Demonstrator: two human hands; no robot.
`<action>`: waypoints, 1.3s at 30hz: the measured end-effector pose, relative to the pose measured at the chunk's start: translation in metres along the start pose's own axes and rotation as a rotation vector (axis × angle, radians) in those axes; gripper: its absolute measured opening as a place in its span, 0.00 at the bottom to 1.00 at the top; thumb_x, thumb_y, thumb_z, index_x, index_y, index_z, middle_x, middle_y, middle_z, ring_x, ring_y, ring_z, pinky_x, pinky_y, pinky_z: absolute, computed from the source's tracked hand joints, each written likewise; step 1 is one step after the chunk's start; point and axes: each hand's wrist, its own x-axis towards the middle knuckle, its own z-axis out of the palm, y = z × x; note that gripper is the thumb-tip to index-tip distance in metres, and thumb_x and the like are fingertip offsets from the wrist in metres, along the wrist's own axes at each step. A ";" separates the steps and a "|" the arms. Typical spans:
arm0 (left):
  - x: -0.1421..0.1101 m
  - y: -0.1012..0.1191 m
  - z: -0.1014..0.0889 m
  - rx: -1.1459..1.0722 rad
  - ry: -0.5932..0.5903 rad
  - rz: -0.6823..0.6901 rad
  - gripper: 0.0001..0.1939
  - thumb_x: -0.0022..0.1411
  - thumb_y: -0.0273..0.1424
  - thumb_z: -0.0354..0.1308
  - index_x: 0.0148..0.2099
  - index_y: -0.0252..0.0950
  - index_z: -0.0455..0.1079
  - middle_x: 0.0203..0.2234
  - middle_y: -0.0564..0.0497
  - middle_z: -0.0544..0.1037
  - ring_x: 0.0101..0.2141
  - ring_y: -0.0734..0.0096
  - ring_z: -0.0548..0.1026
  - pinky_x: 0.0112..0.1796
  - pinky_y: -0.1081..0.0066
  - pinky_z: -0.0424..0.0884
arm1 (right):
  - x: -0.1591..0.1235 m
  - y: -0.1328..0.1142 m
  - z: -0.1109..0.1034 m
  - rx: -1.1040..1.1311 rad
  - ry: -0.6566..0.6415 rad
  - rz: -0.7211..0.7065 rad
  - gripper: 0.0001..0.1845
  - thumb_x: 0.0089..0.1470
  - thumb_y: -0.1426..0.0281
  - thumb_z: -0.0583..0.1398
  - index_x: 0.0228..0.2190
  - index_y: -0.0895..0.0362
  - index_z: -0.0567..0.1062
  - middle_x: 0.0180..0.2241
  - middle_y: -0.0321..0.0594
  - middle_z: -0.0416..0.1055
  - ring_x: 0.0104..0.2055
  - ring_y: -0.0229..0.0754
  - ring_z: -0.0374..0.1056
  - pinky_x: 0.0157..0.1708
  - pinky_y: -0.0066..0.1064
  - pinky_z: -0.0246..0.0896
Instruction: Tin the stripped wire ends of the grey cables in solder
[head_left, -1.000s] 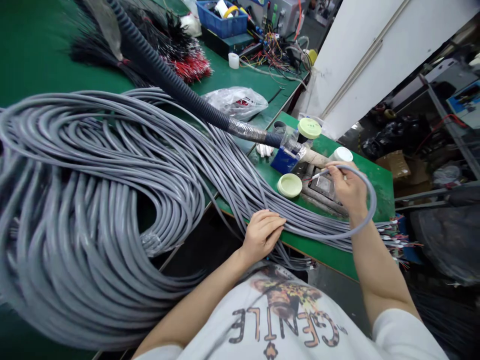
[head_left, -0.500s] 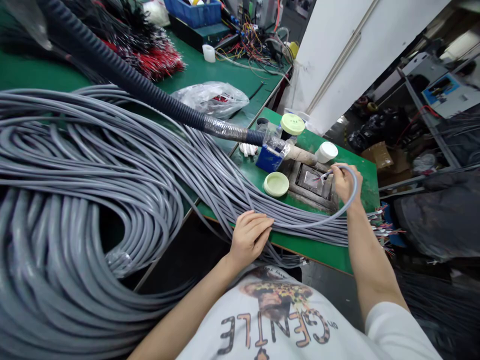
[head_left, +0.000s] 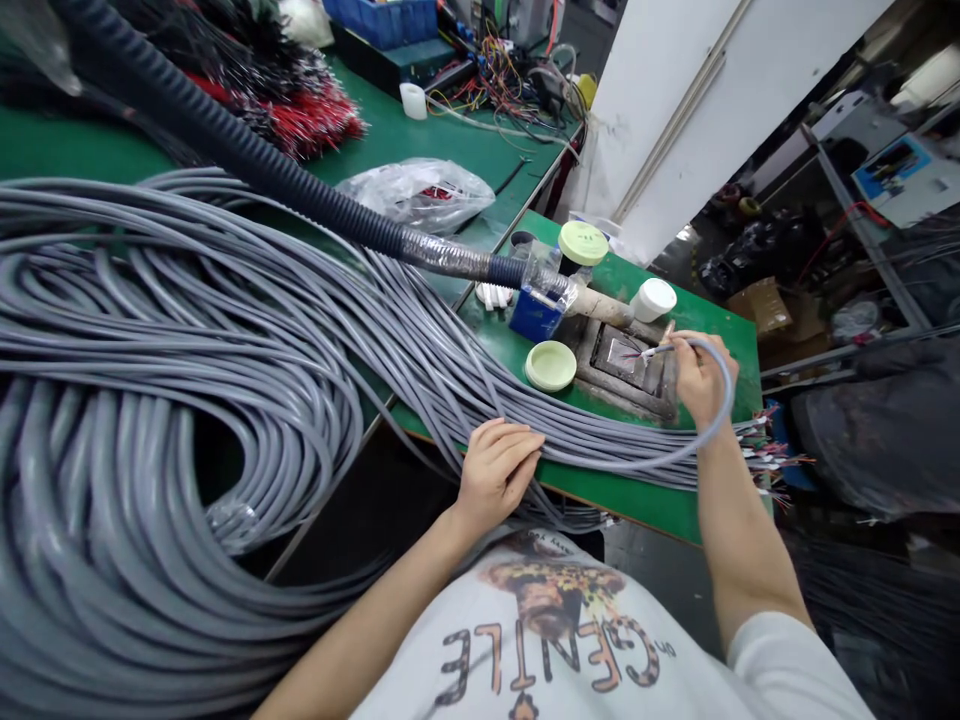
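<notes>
My right hand (head_left: 702,374) is closed on a grey cable (head_left: 727,400) near its end, and the cable loops back over the wrist. The stripped thin wires (head_left: 634,355) of that end lie over the shiny silver surface of a solder pot (head_left: 625,362). My left hand (head_left: 499,462) rests with its fingers stretched out on the near edge of a thick bundle of grey cables (head_left: 600,430). Loose coloured wire ends (head_left: 769,450) stick out past the bundle's right end.
A corrugated hose (head_left: 322,195) ends beside the pot. Around it are a pale green lid (head_left: 551,366), a white tub (head_left: 654,299), a green-lidded jar (head_left: 583,244) and a blue box (head_left: 535,314). Coiled grey cables (head_left: 187,340) fill the left; a plastic bag (head_left: 420,192) lies behind.
My right hand has shifted slightly to the right, and its fingers have moved along with the cable end. The cable's loop swings wider to the right. My left hand stays almost still.
</notes>
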 end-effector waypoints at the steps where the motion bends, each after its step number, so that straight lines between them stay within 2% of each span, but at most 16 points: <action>1: 0.001 0.002 0.000 -0.024 0.008 -0.014 0.13 0.60 0.24 0.58 0.47 0.41 0.73 0.36 0.50 0.81 0.43 0.64 0.76 0.52 0.57 0.64 | -0.007 -0.013 -0.010 0.063 0.013 -0.018 0.11 0.59 0.66 0.55 0.38 0.52 0.78 0.38 0.42 0.76 0.43 0.47 0.70 0.47 0.41 0.63; 3: 0.005 0.010 0.000 -0.121 0.031 -0.052 0.14 0.60 0.24 0.59 0.47 0.41 0.74 0.36 0.49 0.81 0.42 0.64 0.76 0.49 0.59 0.66 | -0.025 -0.038 -0.028 0.217 0.000 -0.087 0.12 0.59 0.69 0.56 0.42 0.49 0.77 0.41 0.41 0.76 0.45 0.47 0.70 0.47 0.43 0.64; 5: 0.010 0.021 0.002 -0.297 0.016 -0.121 0.13 0.61 0.25 0.58 0.47 0.41 0.75 0.36 0.48 0.81 0.41 0.64 0.75 0.46 0.61 0.68 | -0.047 -0.057 -0.038 0.340 -0.044 -0.214 0.16 0.57 0.70 0.57 0.46 0.44 0.75 0.44 0.39 0.76 0.47 0.49 0.70 0.45 0.44 0.66; 7: 0.018 0.034 0.007 -0.527 -0.086 -0.246 0.12 0.63 0.29 0.56 0.48 0.39 0.76 0.38 0.46 0.81 0.40 0.64 0.75 0.45 0.63 0.69 | -0.070 -0.069 -0.041 0.374 -0.059 -0.367 0.21 0.56 0.70 0.59 0.50 0.40 0.72 0.45 0.36 0.77 0.48 0.50 0.69 0.45 0.48 0.67; 10: 0.029 0.050 0.017 -0.826 -0.239 -0.510 0.16 0.64 0.37 0.55 0.50 0.36 0.75 0.40 0.44 0.81 0.42 0.62 0.75 0.45 0.65 0.70 | -0.099 -0.072 -0.039 0.329 -0.101 -0.517 0.26 0.54 0.71 0.61 0.54 0.40 0.69 0.46 0.34 0.76 0.50 0.50 0.68 0.47 0.51 0.66; 12: 0.034 0.057 0.022 -0.950 -0.259 -0.631 0.20 0.64 0.41 0.55 0.50 0.34 0.76 0.39 0.44 0.81 0.40 0.63 0.76 0.44 0.66 0.70 | -0.114 -0.070 -0.038 0.293 -0.163 -0.575 0.28 0.53 0.72 0.62 0.54 0.41 0.69 0.47 0.35 0.76 0.51 0.50 0.67 0.49 0.52 0.65; 15: 0.036 0.063 0.026 -1.034 -0.249 -0.718 0.22 0.62 0.44 0.56 0.46 0.32 0.77 0.35 0.43 0.82 0.37 0.64 0.77 0.42 0.68 0.71 | -0.130 -0.064 -0.037 0.289 -0.204 -0.631 0.26 0.52 0.74 0.63 0.53 0.45 0.71 0.47 0.37 0.76 0.53 0.49 0.66 0.51 0.51 0.64; 19: 0.032 0.065 0.026 -1.067 -0.236 -0.747 0.21 0.59 0.45 0.59 0.42 0.30 0.79 0.35 0.42 0.82 0.35 0.64 0.77 0.40 0.68 0.71 | -0.145 -0.062 -0.031 0.408 -0.152 -0.572 0.21 0.55 0.73 0.61 0.51 0.48 0.72 0.46 0.40 0.77 0.52 0.48 0.68 0.49 0.51 0.65; 25: 0.029 0.065 0.028 -1.107 -0.237 -0.745 0.18 0.58 0.43 0.60 0.35 0.31 0.80 0.36 0.42 0.81 0.41 0.60 0.77 0.42 0.68 0.72 | -0.156 -0.076 -0.023 0.659 -0.054 -0.390 0.18 0.59 0.72 0.56 0.51 0.52 0.72 0.45 0.46 0.76 0.48 0.51 0.71 0.43 0.52 0.68; 28: 0.030 0.066 0.029 -1.093 -0.236 -0.742 0.18 0.58 0.43 0.60 0.34 0.31 0.80 0.36 0.43 0.81 0.39 0.62 0.77 0.41 0.69 0.72 | -0.160 -0.080 -0.023 0.698 -0.072 -0.326 0.18 0.59 0.71 0.56 0.51 0.51 0.72 0.45 0.47 0.75 0.47 0.52 0.71 0.42 0.53 0.69; 34: 0.030 0.068 0.032 -1.105 -0.214 -0.764 0.18 0.58 0.42 0.61 0.33 0.31 0.80 0.36 0.42 0.81 0.37 0.65 0.77 0.39 0.71 0.72 | -0.167 -0.083 -0.020 0.728 -0.019 -0.224 0.18 0.58 0.72 0.56 0.50 0.51 0.73 0.46 0.47 0.75 0.47 0.53 0.71 0.43 0.53 0.67; 39: 0.030 0.068 0.031 -1.080 -0.222 -0.750 0.17 0.57 0.42 0.61 0.34 0.31 0.80 0.35 0.42 0.81 0.40 0.62 0.77 0.39 0.70 0.72 | -0.167 -0.084 -0.021 0.720 -0.042 -0.221 0.20 0.58 0.74 0.56 0.51 0.50 0.73 0.46 0.45 0.75 0.47 0.51 0.71 0.45 0.50 0.67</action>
